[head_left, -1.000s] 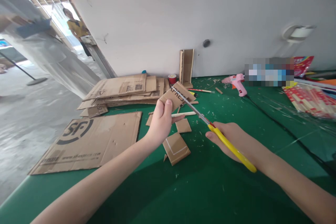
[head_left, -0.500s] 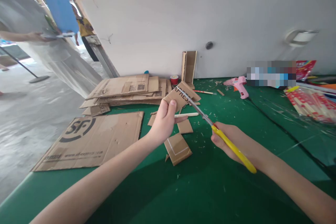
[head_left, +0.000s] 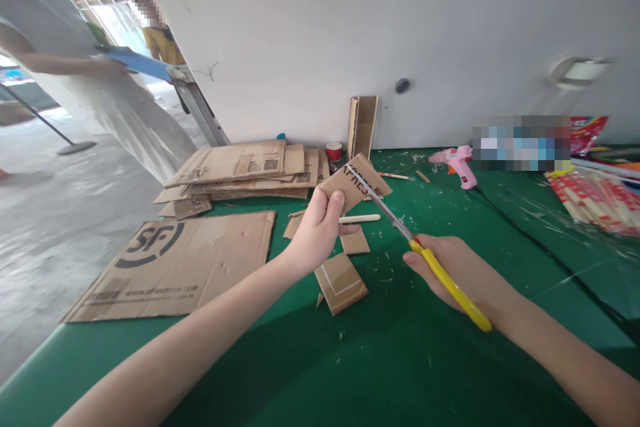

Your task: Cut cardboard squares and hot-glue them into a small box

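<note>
My left hand (head_left: 317, 230) pinches a small piece of printed cardboard (head_left: 345, 188) and holds it up above the green table (head_left: 400, 360). My right hand (head_left: 460, 270) grips yellow-handled scissors (head_left: 425, 257), whose metal blades lie across the piece's top right edge. Below the hands, a cut cardboard piece with white lines (head_left: 341, 283) and a smaller square scrap (head_left: 355, 241) lie flat on the table. A pale wooden stick (head_left: 360, 218) rests just behind my left thumb.
A large SF-printed cardboard sheet (head_left: 173, 267) lies at left, with stacked flat cardboard (head_left: 240, 170) behind it. A pink glue gun (head_left: 460, 163), red spool (head_left: 334, 150), upright cardboard (head_left: 364, 127) and packed sticks (head_left: 600, 197) line the white partition (head_left: 400, 33). A person (head_left: 65, 67) stands at far left.
Both hands with the cardboard and scissors sit slightly further right in view, otherwise steady. The person at left lowered a blue sheet from upright to flat.
</note>
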The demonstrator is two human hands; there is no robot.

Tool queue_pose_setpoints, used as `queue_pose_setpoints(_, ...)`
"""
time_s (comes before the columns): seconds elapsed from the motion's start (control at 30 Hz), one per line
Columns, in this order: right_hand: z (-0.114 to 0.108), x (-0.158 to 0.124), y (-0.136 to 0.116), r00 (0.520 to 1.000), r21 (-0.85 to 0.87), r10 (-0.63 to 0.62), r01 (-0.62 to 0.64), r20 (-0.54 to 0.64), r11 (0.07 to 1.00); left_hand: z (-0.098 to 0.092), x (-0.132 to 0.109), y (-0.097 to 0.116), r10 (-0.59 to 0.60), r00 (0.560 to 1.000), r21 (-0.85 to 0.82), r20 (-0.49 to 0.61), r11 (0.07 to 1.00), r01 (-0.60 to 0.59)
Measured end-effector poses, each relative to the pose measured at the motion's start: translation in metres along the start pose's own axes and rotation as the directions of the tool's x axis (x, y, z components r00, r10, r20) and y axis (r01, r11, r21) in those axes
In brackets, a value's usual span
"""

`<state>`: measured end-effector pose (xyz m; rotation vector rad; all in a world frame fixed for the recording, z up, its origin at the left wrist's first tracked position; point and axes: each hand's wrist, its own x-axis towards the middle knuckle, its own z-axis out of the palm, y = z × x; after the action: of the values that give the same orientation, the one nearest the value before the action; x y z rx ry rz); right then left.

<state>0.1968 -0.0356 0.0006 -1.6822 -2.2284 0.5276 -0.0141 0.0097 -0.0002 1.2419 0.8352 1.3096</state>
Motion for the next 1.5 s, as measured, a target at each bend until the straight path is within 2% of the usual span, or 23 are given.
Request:
queue_pose_setpoints(0.5, 0.013, 0.002, 0.017, 0.987, 0.191, -0.162, 0.162, -0.015, 0.968, 0.003, -0.003, -0.001, 0.012, 1.0, 0.008, 0.019, 1.0, -0.013)
queue_pose_setpoints(0.6, 0.011, 0.001, 0.013, 0.988, 0.164, -0.155, 0.156, -0.02, 0.974, 0.005, -0.004, 0.001, 0.014, 1.0, 0.032, 0.016, 0.999, -0.014)
queue_pose_setpoints(0.83, 0.007, 0.0, 0.003, 0.999, 0.046, -0.027, 0.029, -0.044, 0.999, 0.004, -0.003, 0.001, -0.005, 0.999, 0.078, 0.032, 0.997, 0.002)
queue_pose_setpoints(1.1, 0.009, 0.0, 0.002, 0.995, 0.026, -0.046, 0.048, -0.086, 0.998, 0.001, -0.001, 0.002, -0.023, 0.999, 0.076, 0.037, 0.997, 0.02)
queue_pose_setpoints(1.4, 0.01, 0.001, 0.006, 0.992, 0.163, -0.125, 0.127, -0.019, 0.978, 0.005, -0.006, 0.008, -0.064, 0.996, 0.15, 0.061, 0.987, 0.054)
queue_pose_setpoints(1.5, 0.009, 0.0, 0.001, 0.993, 0.115, -0.103, 0.109, -0.058, 0.987, 0.007, -0.009, 0.011, -0.073, 0.995, 0.168, 0.072, 0.984, 0.06)
